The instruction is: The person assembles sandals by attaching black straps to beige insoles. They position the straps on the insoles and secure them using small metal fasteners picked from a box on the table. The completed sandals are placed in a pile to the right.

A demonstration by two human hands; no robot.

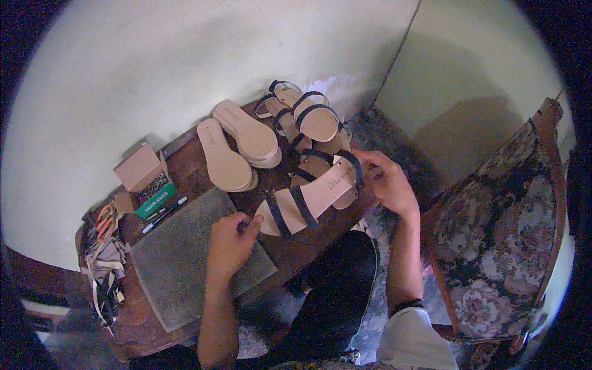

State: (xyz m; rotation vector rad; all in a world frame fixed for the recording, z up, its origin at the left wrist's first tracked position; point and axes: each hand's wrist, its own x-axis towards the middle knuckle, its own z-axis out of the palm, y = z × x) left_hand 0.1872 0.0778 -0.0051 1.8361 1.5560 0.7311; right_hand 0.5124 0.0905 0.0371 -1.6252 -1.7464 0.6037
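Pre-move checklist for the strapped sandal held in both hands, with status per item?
1. Left hand pinches the toe tip of the sandal: ok.
2. Right hand has fingers on the heel end: ok.
3. Sandal lifted clear of the stone slab: cannot tell.
4. Dark straps lie across the sole: ok.
5. Stack of bare soles lies apart from the held sandal: ok.
6. Strap attachment underneath: cannot tell, hidden.
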